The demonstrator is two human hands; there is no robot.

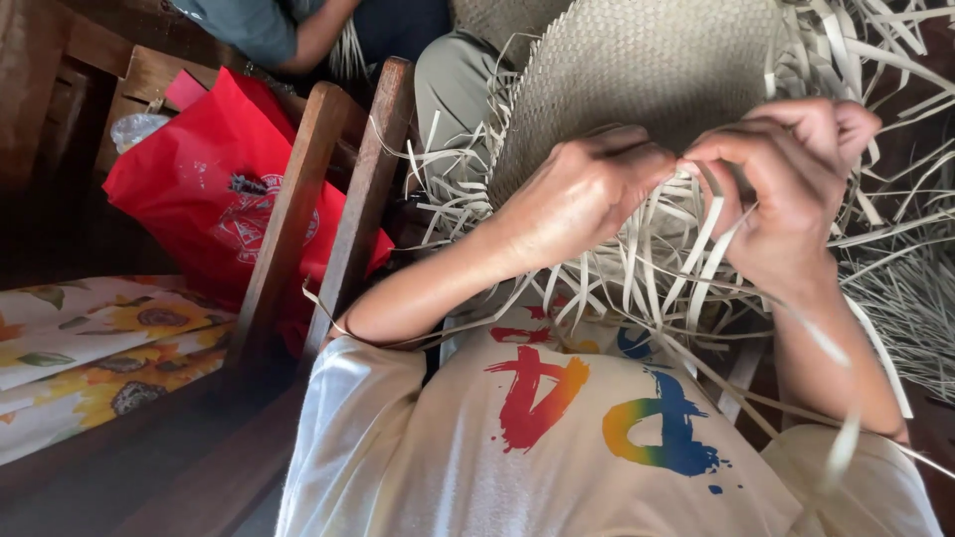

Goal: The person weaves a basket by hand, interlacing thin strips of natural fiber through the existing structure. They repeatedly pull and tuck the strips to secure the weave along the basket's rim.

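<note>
— Hands first: where were they against the woven mat (637, 70)?

— Both sat at its near, unfinished edge, where the weave gave way to loose strips (686, 259). The left hand (582, 194) lay knuckles up, its grip pinched shut on strips at that edge. The right hand (786, 184) met it fingertip to fingertip, also closed on a strip or two; exactly which strips each held, I could not tell.

— And the mat itself?

— It lay over the person's lap, pale straw in colour, with its loose strips hanging from the edge down across a white shirt (557, 438) printed in red, yellow and blue.

— Anything else around the mat?

— Left of it stood a wooden chair frame (298, 209). Beyond that frame sat a red bag (199, 189), and below the bag a cushion (99, 348) with a sunflower print. Above the mat's far left corner, another person's arm (318, 35) reached in.
</note>
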